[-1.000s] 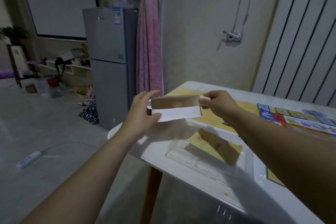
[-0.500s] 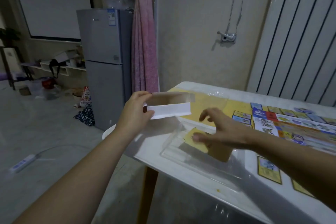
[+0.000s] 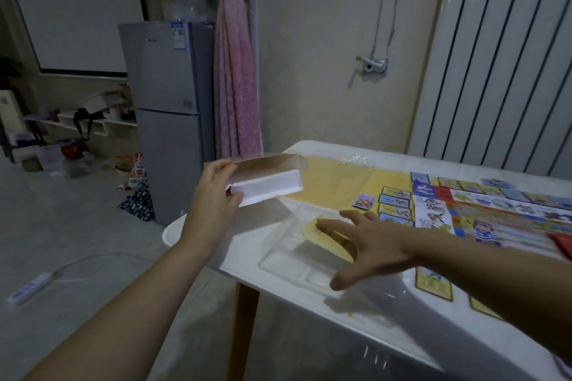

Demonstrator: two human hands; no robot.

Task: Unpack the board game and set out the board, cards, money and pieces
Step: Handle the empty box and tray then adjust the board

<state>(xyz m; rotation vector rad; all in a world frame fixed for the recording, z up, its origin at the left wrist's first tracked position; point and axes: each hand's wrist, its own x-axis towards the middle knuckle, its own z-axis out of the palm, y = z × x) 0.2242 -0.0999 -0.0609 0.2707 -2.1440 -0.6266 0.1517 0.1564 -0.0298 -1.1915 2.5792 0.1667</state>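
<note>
Game board [image 3: 501, 210] is spread flat on the right part of the desk [image 3: 253, 226], with small cards [image 3: 396, 206] lined up just beside its left edge. Nearer the desk's left end, a white box [image 3: 269, 187] with its flap raised is gripped at one end by the left hand [image 3: 213, 204] and held in the air above the desk's edge. Whether anything is inside cannot be seen. The right hand [image 3: 377, 244] is spread wide, fingers straight, over a yellow packet [image 3: 311, 227] that lies in a clear tray [image 3: 278, 260]; nothing is grasped by it.

Two slips are judged likely. The open box, held by one end only, could be tipped, and any contents would be spilled past the edge onto the floor [image 3: 77, 226]. The tray looks light and is placed near the front edge, so it could be dragged or flipped off if the packet is pulled out while the tray is not steadied.

The desk is white and glossy, and faint reflections are seen on it. Behind it the room is dim: a grey fridge [image 3: 173, 120] and a tied pink curtain [image 3: 236, 86] are stood against the wall, and a power strip [image 3: 29, 288] is left on the floor.
</note>
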